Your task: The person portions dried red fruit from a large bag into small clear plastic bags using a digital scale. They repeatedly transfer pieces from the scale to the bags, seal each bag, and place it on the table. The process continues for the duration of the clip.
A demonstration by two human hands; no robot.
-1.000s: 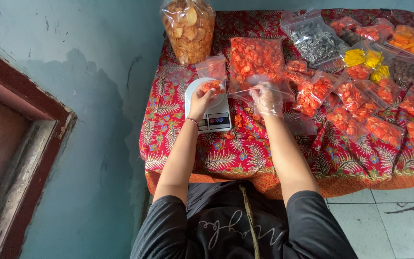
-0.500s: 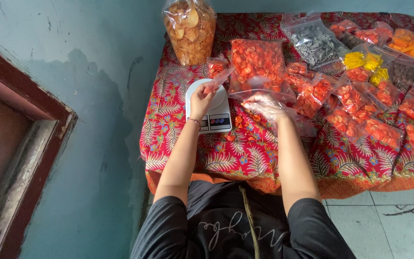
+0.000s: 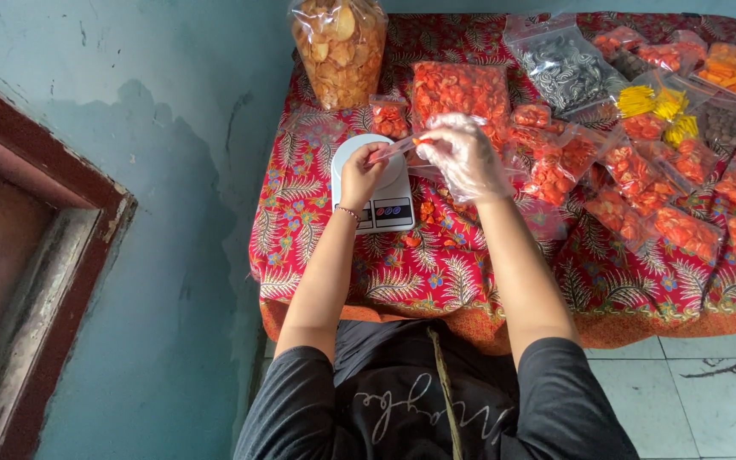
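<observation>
A table (image 3: 487, 281) under a red patterned cloth carries the work, with a tall bag of pale crackers (image 3: 340, 47) beyond the fingers and a big bag of orange snacks (image 3: 460, 89) just behind them. Many filled small packets (image 3: 683, 230) spread out to the right of the right hand's fingers. Directly under both hands sits a white kitchen scale (image 3: 382, 189).

The small clear bag (image 3: 398, 149) is stretched between the two hands above the scale. The left hand (image 3: 361, 175) pinches its left end, fingers closed on the plastic. The right hand (image 3: 463, 153), in a thin clear glove, grips the other end, fingers curled shut on it.

Judging from this, sealing goes best if both pinches keep the top edge taut and level while pressing along it.
</observation>
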